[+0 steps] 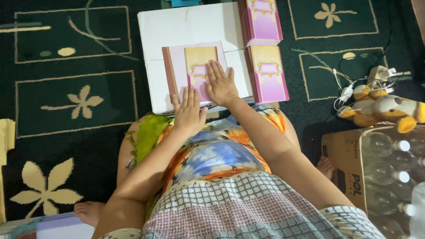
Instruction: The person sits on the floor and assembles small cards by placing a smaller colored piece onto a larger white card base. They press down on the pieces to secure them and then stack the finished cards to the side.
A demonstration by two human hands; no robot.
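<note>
A pink and gold card (pixel 195 66) lies on a white box (pixel 186 26) in front of my lap. My left hand (pixel 189 110) rests flat, fingers together, on the card's near edge. My right hand (pixel 220 82) lies flat on the card's right half, pressing it down. Neither hand grips anything. Two stacks of similar pink cards stand on the box to the right, one far (pixel 261 20), one near (pixel 268 73).
A dark green carpet (pixel 71 102) with cream flower patterns lies all around. At the right are a stuffed toy (pixel 385 108), white chargers and cables (pixel 354 86), and a cardboard box of clear bottles (pixel 380 168). My bare feet (pixel 88 211) rest on the carpet.
</note>
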